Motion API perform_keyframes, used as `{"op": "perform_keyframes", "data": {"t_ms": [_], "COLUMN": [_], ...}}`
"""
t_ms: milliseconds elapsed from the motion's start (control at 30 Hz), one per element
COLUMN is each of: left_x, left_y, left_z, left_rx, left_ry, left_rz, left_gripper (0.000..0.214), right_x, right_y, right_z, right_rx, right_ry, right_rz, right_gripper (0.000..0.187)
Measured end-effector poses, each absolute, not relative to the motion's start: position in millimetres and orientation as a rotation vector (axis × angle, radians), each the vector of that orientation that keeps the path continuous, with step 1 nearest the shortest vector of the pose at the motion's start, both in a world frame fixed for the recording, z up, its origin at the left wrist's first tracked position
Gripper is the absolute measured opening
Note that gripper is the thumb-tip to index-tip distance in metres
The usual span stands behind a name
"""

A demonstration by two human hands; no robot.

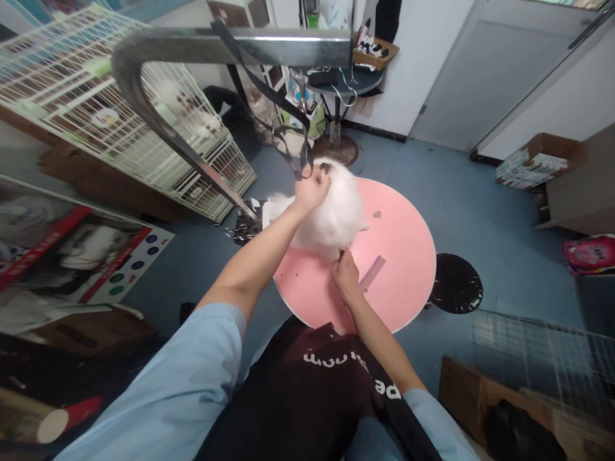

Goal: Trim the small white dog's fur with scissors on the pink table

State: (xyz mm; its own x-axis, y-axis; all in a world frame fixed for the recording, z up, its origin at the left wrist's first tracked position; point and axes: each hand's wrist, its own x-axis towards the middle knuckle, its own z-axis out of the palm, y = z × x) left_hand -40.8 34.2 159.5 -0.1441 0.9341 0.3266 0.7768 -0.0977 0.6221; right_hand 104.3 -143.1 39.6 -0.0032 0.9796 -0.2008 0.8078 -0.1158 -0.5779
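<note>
A fluffy white dog [339,214] is on a round pink table [403,256]. My left hand [312,189] is closed at the dog's head, its fingers curled into the fur beside a small dark spot. Low on the dog's near side, my right hand [346,275] is closed around a small dark thing that I cannot make out, mostly hidden by the fingers. A purple comb [373,274] lies on the table just right of that hand. Black straps [288,137] hang from the metal arm above the dog's head.
A bent metal grooming arm [240,50] rises at the left and crosses over the table. White wire cages [192,147] stand to the left, one with a light-coloured animal inside. A black round stool [456,283] is at the table's right. Cardboard boxes [538,160] sit by the wall.
</note>
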Motion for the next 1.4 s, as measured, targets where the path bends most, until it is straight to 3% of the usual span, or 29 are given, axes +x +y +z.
{"op": "perform_keyframes", "data": {"t_ms": [200,800,1300,1400], "left_x": [-25,-36,-41,-44], "left_y": [26,33,28,30], "left_z": [159,152,157,158], "left_rx": [2.002,1.927,2.216,2.238], "left_ry": [1.712,1.955,1.950,1.993], "left_rz": [1.166,1.080,1.123,1.133], "left_gripper": [0.023,0.023,0.022,0.021], "right_x": [115,122,120,117], "right_y": [-141,-128,-123,-115], "right_z": [39,56,17,14], "right_rx": [-2.049,-1.940,-1.615,-1.691], "right_ry": [-1.865,-2.046,-1.947,-1.888], "right_rz": [0.745,0.817,0.873,0.934], "right_gripper": [0.039,0.031,0.039,0.032]}}
